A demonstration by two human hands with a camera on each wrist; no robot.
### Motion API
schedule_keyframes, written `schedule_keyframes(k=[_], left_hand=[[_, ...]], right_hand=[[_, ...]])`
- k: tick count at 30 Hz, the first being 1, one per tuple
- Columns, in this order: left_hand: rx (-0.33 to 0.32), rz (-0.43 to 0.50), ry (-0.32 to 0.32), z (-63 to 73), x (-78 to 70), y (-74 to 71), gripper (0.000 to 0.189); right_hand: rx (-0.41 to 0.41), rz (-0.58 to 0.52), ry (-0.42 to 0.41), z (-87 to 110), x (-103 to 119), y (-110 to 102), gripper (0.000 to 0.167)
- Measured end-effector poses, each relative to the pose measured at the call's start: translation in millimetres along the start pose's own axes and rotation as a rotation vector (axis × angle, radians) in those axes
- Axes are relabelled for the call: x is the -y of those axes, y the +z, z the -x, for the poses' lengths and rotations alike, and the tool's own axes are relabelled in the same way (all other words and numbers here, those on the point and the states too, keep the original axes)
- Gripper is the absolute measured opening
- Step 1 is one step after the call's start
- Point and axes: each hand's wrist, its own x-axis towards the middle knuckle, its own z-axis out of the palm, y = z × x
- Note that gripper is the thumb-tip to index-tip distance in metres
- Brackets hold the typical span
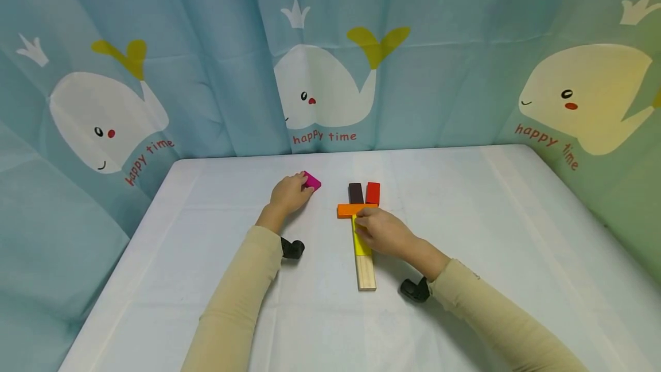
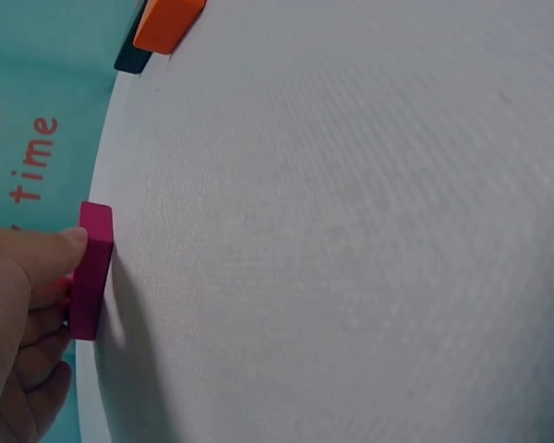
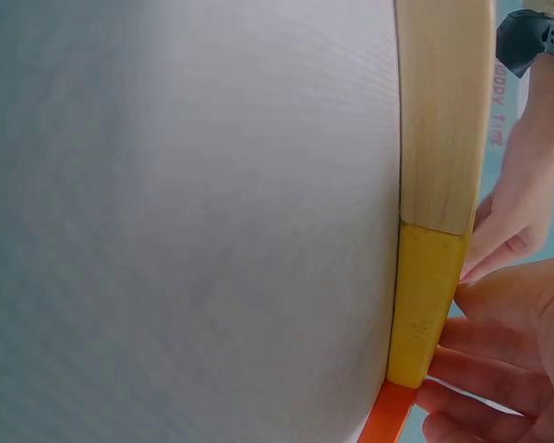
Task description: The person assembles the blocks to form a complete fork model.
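Observation:
In the head view, my left hand pinches a magenta block over the far part of the table. The left wrist view shows the thumb on the near face of this magenta block and the fingers behind it. My right hand holds a yellow block at its far part, fingertips close to an orange block. Lengthwise, the yellow block meets a plain wooden block. The orange one lies crosswise at the yellow block's far end.
Beyond the orange block lie a dark block and a red block, side by side with a gap. A white cloth covers the table. A blue curtain with printed whales hangs behind its far edge.

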Motion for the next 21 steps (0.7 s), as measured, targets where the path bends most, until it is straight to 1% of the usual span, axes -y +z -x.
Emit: schedule_keyframes(k=[9,15,21], left_hand=[[-0.005,-0.025,-0.013,-1.9,-2.8,2.6,0.044],[0.022,-0.025,0.02,-2.1,-9.7,4.6,0.044],[0.015,-0.056,0.035,-2.4,-13.8,4.6,0.042]], right_hand=[[-0.009,-0.005,-0.009,-0.1,0.5,-1.4,0.019],[0.001,-0.004,0.004,-0.5,0.3,-1.2,0.021],[0.008,-0.004,0.011,-0.3,0.7,-1.4,0.021]])
